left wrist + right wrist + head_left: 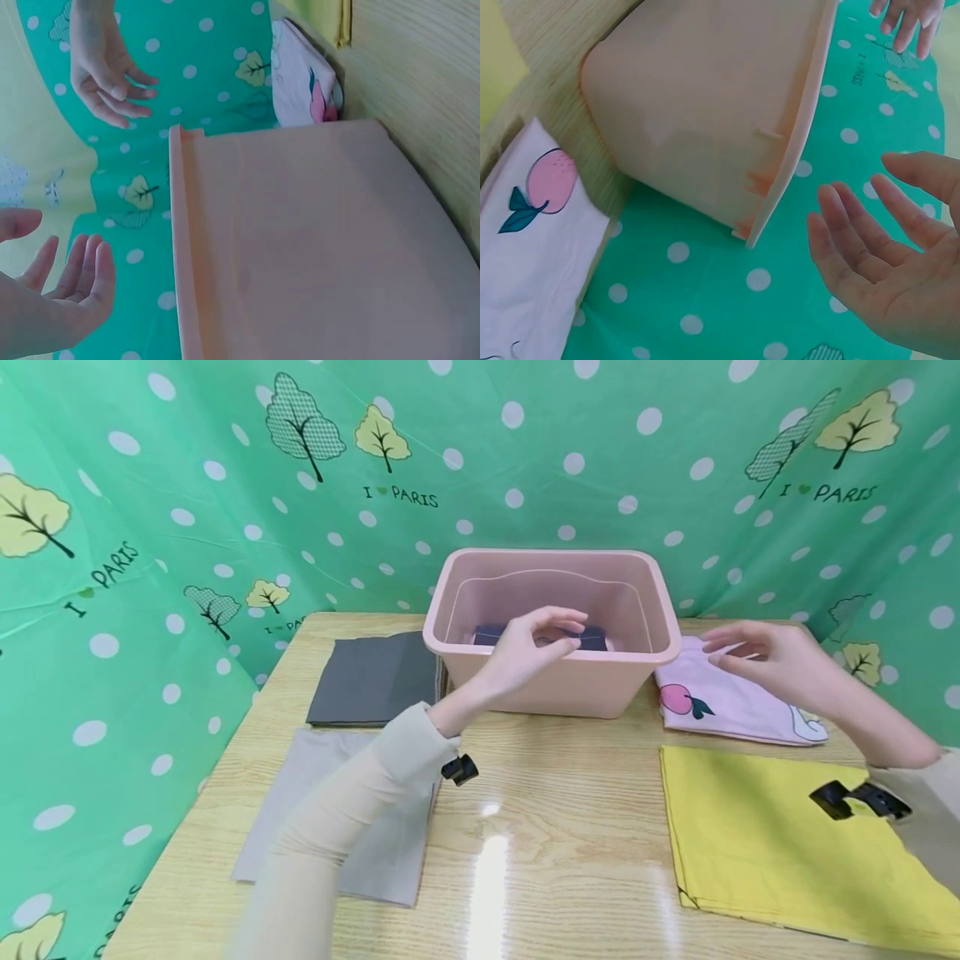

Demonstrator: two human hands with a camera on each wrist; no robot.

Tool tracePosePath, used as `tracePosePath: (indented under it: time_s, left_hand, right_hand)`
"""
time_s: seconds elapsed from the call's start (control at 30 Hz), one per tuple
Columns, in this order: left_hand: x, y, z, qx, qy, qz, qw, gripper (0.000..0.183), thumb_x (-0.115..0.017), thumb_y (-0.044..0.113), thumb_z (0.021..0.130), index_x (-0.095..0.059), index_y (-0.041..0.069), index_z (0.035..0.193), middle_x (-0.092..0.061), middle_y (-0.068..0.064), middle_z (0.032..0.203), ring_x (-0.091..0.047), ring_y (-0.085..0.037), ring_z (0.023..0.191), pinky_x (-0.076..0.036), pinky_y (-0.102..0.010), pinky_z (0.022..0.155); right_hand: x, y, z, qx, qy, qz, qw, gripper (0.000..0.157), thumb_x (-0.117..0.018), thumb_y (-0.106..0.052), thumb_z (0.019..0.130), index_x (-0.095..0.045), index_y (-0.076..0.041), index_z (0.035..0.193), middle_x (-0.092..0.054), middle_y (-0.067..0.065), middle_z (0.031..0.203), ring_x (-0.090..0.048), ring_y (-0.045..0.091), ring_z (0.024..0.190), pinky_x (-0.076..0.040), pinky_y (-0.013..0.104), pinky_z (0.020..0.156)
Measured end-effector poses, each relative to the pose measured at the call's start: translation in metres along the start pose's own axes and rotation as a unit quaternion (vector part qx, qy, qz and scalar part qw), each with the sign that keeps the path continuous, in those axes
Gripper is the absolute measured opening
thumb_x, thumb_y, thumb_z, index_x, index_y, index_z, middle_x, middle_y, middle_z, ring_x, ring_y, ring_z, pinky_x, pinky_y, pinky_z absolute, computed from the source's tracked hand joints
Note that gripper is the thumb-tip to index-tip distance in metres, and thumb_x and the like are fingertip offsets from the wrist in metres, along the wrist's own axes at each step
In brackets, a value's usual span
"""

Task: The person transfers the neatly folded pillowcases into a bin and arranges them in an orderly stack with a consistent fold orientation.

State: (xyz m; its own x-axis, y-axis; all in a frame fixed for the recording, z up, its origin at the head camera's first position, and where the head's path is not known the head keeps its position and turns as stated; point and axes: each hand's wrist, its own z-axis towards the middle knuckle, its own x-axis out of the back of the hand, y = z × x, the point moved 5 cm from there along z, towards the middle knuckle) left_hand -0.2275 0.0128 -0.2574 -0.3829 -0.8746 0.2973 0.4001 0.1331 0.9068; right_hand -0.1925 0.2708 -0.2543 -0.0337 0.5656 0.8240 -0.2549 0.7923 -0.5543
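A pink plastic bin (555, 681) stands at the back of the table, with dark navy folded cloth (592, 639) lying inside it. My left hand (528, 643) hovers over the bin's front rim, fingers relaxed and holding nothing. To the right of the bin, my right hand (780, 660) is held above a folded pink cloth (731, 693) printed with a peach. Its fingers are loosely bent with nothing between them. In the right wrist view the right hand (892, 262) shows its palm beside the bin's rim.
A folded dark grey cloth (375, 681) lies left of the bin, and a light grey cloth (390, 852) in front of it, partly behind the left sleeve. A yellow folded cloth (780, 852) covers the front right of the wooden table (555, 827). Green dotted curtain (525, 460) hangs behind.
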Motion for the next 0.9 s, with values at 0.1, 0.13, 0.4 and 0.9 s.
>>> tracePosePath:
  time_s: [0.1,0.13,0.4,0.9]
  left_hand:
    - [-0.008,0.0,-0.003,-0.012,-0.01,-0.011,0.9998,0.031,-0.055,-0.002,0.082,-0.056,-0.002,0.113,-0.061,-0.017,0.105,-0.059,-0.018,0.087,-0.046,-0.02,0.076]
    - [-0.01,0.0,-0.005,-0.015,-0.013,-0.013,0.9997,0.031,-0.054,-0.002,0.082,-0.056,-0.002,0.112,-0.061,-0.017,0.105,-0.06,-0.018,0.087,-0.047,-0.02,0.076]
    - [-0.037,-0.005,-0.014,-0.038,-0.046,-0.033,0.9977,0.029,-0.056,-0.002,0.082,-0.055,-0.004,0.111,-0.059,-0.019,0.105,-0.058,-0.019,0.09,-0.046,-0.019,0.079]
    - [-0.085,-0.033,-0.024,0.006,-0.077,-0.047,0.9959,0.028,-0.057,-0.002,0.082,-0.056,-0.005,0.11,-0.061,-0.018,0.103,-0.058,-0.016,0.085,-0.045,-0.015,0.076]
  right_hand:
    - [0.001,0.008,-0.01,0.002,0.005,0.002,1.0,0.027,-0.058,-0.011,0.085,-0.058,-0.004,0.112,-0.061,0.016,0.102,-0.048,-0.014,0.076,-0.042,0.01,0.061]
    - [0.001,0.011,-0.013,0.004,0.004,0.001,1.0,0.027,-0.057,-0.011,0.085,-0.058,-0.003,0.112,-0.06,0.016,0.102,-0.048,-0.014,0.076,-0.042,0.01,0.061]
    - [0.001,0.034,-0.034,-0.006,-0.007,-0.023,1.0,0.026,-0.055,-0.012,0.087,-0.056,-0.003,0.112,-0.058,0.021,0.102,-0.043,-0.019,0.075,-0.04,0.009,0.058]
    - [-0.001,0.073,-0.07,-0.054,-0.004,-0.04,0.998,0.029,-0.054,-0.014,0.088,-0.053,-0.001,0.114,-0.053,0.025,0.108,-0.04,-0.021,0.073,-0.043,0.018,0.052]
